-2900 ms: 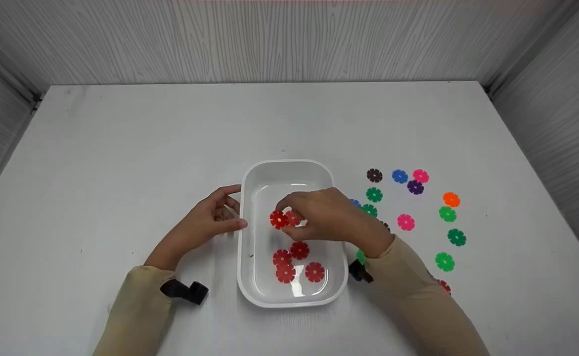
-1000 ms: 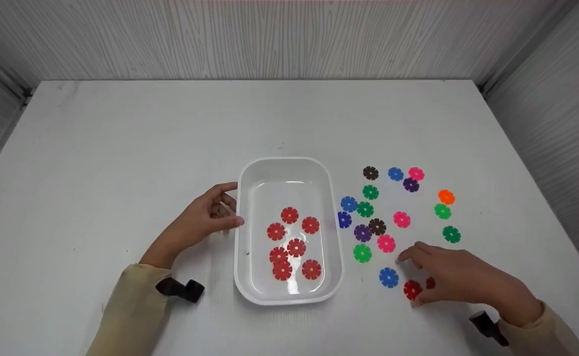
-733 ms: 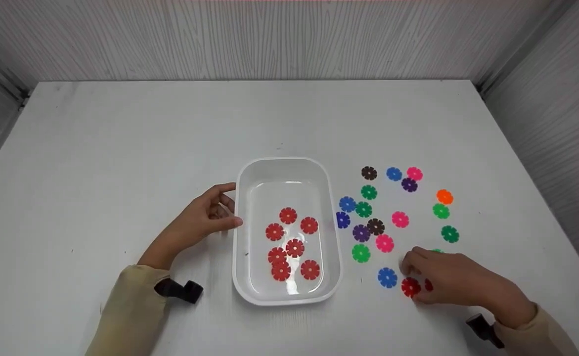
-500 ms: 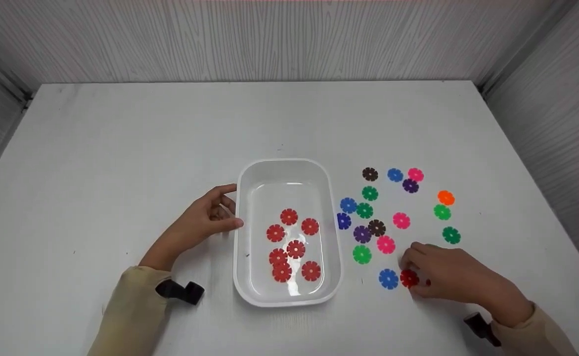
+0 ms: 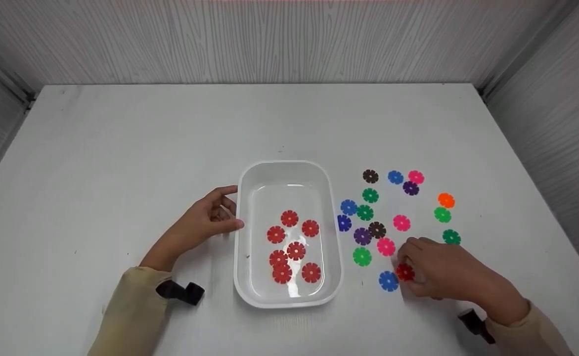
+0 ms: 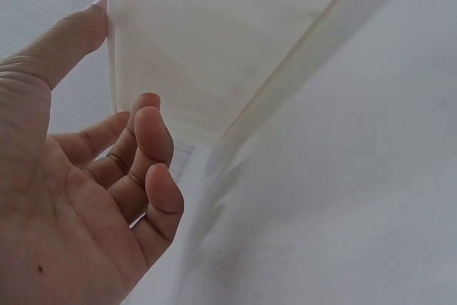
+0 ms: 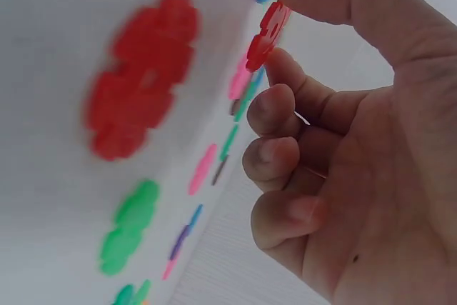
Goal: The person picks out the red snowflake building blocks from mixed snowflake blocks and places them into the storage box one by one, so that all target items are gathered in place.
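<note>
My left hand [image 5: 198,222] holds the left rim of a white plastic tray [image 5: 337,247], its thumb over the edge. In the left wrist view, curled fingers [image 6: 153,137] lie by the tray's outer wall. Several red snowflake discs [image 5: 296,250] lie inside the tray. To the right, my right hand [image 5: 442,267] pinches one red snowflake disc [image 7: 268,33] between thumb and forefinger, just off the table. Another red disc [image 7: 143,80] lies beneath this hand, mostly hidden in the head view. A blue disc [image 5: 388,281] sits close by the pinched one.
Right of the tray, several loose discs are scattered, among them a pink disc [image 5: 401,223], an orange disc [image 5: 446,200] and a green disc [image 5: 362,256]. The white table [image 5: 146,128] runs back to a wood-grain panel [image 5: 269,39], with side panels left and right.
The right hand left the tray for the loose discs, took hold of a red disc and drew it slightly up and left. The left hand has stayed at the tray's rim.
</note>
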`<state>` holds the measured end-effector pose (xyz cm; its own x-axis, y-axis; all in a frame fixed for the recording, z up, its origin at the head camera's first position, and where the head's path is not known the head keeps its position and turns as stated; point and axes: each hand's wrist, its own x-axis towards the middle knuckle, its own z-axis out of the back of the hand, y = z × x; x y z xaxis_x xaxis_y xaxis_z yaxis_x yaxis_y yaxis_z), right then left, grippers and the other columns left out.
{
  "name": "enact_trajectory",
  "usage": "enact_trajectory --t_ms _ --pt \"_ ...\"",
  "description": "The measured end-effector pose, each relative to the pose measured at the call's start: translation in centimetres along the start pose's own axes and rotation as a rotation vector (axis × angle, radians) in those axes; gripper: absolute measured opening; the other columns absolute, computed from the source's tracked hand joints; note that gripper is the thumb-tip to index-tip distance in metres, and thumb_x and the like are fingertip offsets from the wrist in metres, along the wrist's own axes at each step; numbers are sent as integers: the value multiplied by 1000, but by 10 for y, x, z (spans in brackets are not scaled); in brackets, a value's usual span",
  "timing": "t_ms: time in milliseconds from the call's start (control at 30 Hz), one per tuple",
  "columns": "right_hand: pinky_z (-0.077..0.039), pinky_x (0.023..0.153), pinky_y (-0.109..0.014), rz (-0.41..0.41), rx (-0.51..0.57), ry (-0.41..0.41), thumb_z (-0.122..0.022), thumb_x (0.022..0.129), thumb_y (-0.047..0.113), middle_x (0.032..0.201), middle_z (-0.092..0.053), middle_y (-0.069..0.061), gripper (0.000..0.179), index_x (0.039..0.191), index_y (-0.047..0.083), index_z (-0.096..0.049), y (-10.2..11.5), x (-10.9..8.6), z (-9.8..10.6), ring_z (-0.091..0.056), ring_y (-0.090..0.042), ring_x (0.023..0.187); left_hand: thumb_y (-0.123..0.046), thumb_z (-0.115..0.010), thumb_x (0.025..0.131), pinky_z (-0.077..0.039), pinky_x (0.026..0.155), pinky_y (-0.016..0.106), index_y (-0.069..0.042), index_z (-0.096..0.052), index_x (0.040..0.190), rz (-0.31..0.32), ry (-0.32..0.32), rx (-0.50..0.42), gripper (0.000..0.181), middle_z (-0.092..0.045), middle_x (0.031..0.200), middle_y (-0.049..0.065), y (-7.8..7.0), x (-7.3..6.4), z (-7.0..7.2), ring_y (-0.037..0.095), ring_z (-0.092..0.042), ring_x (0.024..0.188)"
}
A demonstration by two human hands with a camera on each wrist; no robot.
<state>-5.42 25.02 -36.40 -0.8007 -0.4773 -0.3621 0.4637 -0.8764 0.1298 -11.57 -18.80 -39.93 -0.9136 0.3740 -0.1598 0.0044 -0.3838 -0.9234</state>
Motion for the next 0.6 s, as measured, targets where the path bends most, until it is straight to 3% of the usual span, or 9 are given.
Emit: enact_trajectory --t_ms 233,367,600 --pt "-43 54 -17 22 25 -19 -78 76 33 95 -59 2 43 111 15 -59 17 13 21 -51 -5 76 -24 -74 84 -48 74 21 -11 -39 145 3 3 -17 71 -54 106 8 1 -1 0 14 -57 86" --pt "-50 58 -19 64 22 -60 -79 75 32 103 -62 0 44 111 16 -61 30 24 31 -55 -6 78 -24 -74 84 -48 75 21 -11 -39 145 8 -2 -8 71 -54 106 8 2 -1 0 15 -57 87" --pt "-54 62 -23 163 32 -157 -82 71 29 93 -62 3 44 108 17 -61 53 44 47 -58 -7 80 -22 -73 85 -49 76 23 -13 -39 145 26 -8 3 69 -55 108 9 0 -2 0 18 -58 89"
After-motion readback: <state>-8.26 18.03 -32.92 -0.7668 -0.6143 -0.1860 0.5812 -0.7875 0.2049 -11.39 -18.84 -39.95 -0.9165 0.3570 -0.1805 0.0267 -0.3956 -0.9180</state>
